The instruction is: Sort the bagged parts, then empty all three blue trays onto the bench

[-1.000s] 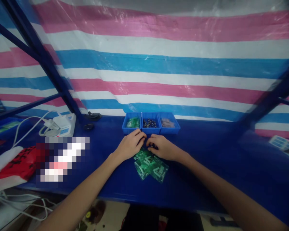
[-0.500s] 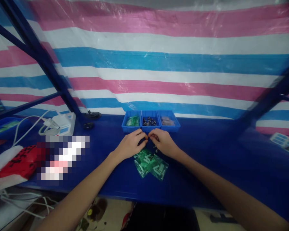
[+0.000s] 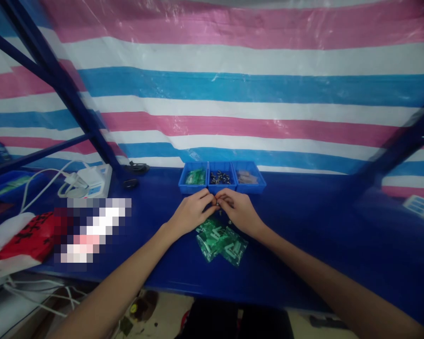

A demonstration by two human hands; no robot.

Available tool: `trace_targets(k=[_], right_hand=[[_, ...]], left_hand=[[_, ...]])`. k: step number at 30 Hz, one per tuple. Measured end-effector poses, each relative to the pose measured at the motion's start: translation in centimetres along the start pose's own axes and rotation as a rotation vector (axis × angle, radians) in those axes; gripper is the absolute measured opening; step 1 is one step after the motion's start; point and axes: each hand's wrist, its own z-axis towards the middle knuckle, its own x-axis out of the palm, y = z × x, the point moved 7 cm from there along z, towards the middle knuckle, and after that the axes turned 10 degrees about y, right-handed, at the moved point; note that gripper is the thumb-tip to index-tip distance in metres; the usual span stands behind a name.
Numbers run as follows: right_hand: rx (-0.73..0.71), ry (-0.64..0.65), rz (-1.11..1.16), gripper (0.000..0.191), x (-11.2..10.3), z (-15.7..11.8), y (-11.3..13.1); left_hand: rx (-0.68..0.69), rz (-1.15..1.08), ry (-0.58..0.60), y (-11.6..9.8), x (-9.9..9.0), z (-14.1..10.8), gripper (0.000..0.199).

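Observation:
My left hand and my right hand meet fingertip to fingertip above the blue table, just in front of three blue bins. Both are pinched around something small between them, too tiny to name. Below the fingers lie green plastic bags with pale strips inside, overlapping on the table. A small shiny piece rests beside my right hand. The left bin holds green bags, the middle bin dark and silvery small parts, the right bin pinkish-brown pieces.
On the left of the table are a white power strip with cables, a dark object and a red and white bag. Blue frame bars rise on both sides before a striped sheet. Blue-and-white packaging lies far right.
My right hand's fingertips have moved slightly left and closed in against my left fingertips. The bags and bins stay in place.

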Motion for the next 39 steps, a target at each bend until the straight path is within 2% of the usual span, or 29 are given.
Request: trace_targets(k=[6,17,25,33,39], right_hand=[[0.023,0.021,0.052,0.013,-0.2,0.3,-0.8],[0.082,0.007,0.052,0.003,-0.5,0.4,-1.4],[0.04,0.007,-0.056,0.011,-0.6,0.1,0.2],[-0.062,-0.007,-0.169,0.003,-0.6,-0.1,1.1],[-0.095,0.012,-0.205,0.012,-0.6,0.0,1.4]], left_hand=[[-0.019,-0.06,-0.088,0.2,-0.8,-0.2,0.022],[0.008,-0.084,-0.117,-0.3,-1.3,-0.1,0.017],[0.015,-0.052,-0.078,-0.1,-1.0,-0.2,0.012],[0.009,-0.027,-0.038,-0.1,-0.6,-0.2,0.017],[-0.013,-0.052,-0.049,-0.2,-0.8,-0.2,0.021]])
